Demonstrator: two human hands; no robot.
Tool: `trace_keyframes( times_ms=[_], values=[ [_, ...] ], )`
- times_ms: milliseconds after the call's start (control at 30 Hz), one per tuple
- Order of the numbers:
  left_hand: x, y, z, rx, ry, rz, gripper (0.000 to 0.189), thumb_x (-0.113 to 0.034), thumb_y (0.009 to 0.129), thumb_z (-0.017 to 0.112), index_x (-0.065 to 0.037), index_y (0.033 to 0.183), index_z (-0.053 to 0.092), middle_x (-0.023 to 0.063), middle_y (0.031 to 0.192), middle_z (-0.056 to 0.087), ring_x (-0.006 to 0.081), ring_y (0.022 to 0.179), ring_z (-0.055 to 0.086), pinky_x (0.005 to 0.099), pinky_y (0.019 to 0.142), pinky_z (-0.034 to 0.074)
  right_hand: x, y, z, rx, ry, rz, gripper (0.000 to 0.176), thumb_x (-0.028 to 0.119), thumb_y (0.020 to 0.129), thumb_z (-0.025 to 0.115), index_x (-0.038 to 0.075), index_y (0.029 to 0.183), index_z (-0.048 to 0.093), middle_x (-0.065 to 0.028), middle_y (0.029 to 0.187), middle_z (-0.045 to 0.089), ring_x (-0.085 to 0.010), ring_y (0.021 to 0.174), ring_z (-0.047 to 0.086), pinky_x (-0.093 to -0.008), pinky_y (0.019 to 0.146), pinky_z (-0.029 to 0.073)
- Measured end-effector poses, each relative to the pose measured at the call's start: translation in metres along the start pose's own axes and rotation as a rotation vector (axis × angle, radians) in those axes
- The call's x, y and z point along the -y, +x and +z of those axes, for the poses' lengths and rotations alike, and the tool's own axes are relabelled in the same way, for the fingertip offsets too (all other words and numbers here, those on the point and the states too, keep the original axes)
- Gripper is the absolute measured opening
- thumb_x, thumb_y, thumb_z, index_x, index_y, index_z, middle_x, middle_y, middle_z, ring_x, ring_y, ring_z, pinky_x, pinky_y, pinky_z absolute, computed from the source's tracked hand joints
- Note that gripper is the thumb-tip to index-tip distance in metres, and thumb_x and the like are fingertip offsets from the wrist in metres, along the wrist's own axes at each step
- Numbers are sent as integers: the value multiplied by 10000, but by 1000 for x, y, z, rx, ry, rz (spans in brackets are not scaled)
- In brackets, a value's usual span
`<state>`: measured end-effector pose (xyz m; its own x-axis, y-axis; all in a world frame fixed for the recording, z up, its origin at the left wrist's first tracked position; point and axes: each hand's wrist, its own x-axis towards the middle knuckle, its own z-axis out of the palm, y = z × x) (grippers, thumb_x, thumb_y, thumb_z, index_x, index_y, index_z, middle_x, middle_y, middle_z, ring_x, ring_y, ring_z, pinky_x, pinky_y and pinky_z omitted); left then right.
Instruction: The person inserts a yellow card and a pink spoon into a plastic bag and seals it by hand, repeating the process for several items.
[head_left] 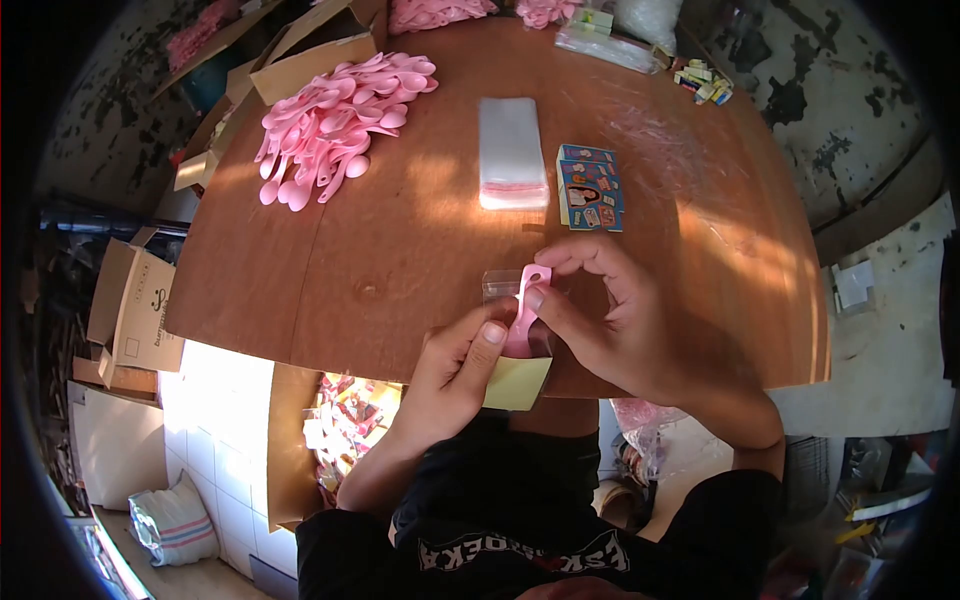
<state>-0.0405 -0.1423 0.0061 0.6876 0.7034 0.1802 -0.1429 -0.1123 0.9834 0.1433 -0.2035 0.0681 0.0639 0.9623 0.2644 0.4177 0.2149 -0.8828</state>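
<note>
- The left hand [462, 370] is gripping a small yellow box [516, 385], its thumb pressing near the rim; a clear plastic flap [499, 285] is rising behind.
- The right hand [615, 310] is pinching one pink spoon [534, 289] by its holed handle, between thumb and fingers, above the table's near edge. The spoon's lower end is meeting the box's opening; how deep it is reaching is hidden.
- A brown carton [290, 450] below the table [400, 250] is holding colourful packets [350, 415].
- Another carton [145, 315], at far left, is standing with its flaps raised and showing sideways print too small to read surely.
- The dark shirt [700, 550] is carrying white capitals; "ESK" and "DEKA" are showing, the middle being obscured.
- Blue printed packs [590, 190] are bearing pictures; their wording is too small to read.
- One stack of clear bags [512, 150] is lying beside the packs.
- One heap of pink spoons [340, 115] is lying at far left, overlapping too much for counting.
</note>
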Motion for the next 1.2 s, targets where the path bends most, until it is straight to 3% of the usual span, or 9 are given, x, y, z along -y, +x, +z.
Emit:
trace_keyframes(
  times_ms=[100,167,200,300,467,800,867,967,1200],
  values=[
    [1,-9,-2,-45,94,28,310,-177,1043,456,14,1246,591,97,904,703,121,862,650,285,764,507,2,-6,4,75,-16,111,165,89,915,679,3,1041,617,-82,1049,626,-145,1038,599,-275,892,471],
    [1,-14,-4,-65,160,50,294,-158,1038,461,11,1239,594,116,889,705,132,846,666,289,748,514,-4,-5,9,34,-388,-276,104,132,882,693,61,957,683,-92,1070,634,-205,902,643,-312,725,525],
    [-3,-17,-5,-51,191,19,275,-136,1029,472,11,1224,598,135,874,700,160,826,682,296,729,519,-7,-8,12,55,-373,-247,80,116,848,705,59,903,699,-95,1130,592,-246,925,620,-328,724,517],
    [-7,-23,-6,-41,232,14,238,-85,997,507,11,1196,597,194,853,682,294,785,713,337,684,535,-4,-14,15,157,-330,-126,131,87,874,708,21,984,681,-126,1184,551,-235,1068,588,-319,891,482],
    [-9,-34,-4,-28,360,118,195,-50,961,525,14,1125,608,169,766,647,322,703,678,352,669,513,6,-11,23,126,-420,-289,119,30,800,733,7,906,684,-83,928,611,-253,783,631,-347,652,529],
    [-4,-40,-16,84,501,301,243,29,831,591,35,1070,557,226,840,608,416,740,623,461,663,501,26,-8,40,116,-827,-465,188,-45,637,716,18,807,668,-68,852,609,-229,720,614,-337,585,505],
    [-5,-39,-19,79,475,340,294,41,805,601,33,1096,559,228,867,614,412,764,627,455,672,505,36,-2,29,197,-431,-114,155,-30,693,699,18,832,652,-56,812,619,-173,738,652,-289,612,518],
    [-13,-38,-21,37,415,422,382,60,801,595,37,1180,560,227,939,641,412,837,643,439,710,522,40,3,20,205,-245,-67,127,-40,683,696,19,783,644,-63,752,619,-151,699,659,-265,627,511],
    [-13,-40,-13,-61,60,380,294,-26,982,485,22,1255,584,194,1090,682,311,912,703,344,795,546,52,39,-81,63,376,-285,42,68,780,613,70,819,598,-29,863,510,-160,848,486,-316,810,402]
  ],
)
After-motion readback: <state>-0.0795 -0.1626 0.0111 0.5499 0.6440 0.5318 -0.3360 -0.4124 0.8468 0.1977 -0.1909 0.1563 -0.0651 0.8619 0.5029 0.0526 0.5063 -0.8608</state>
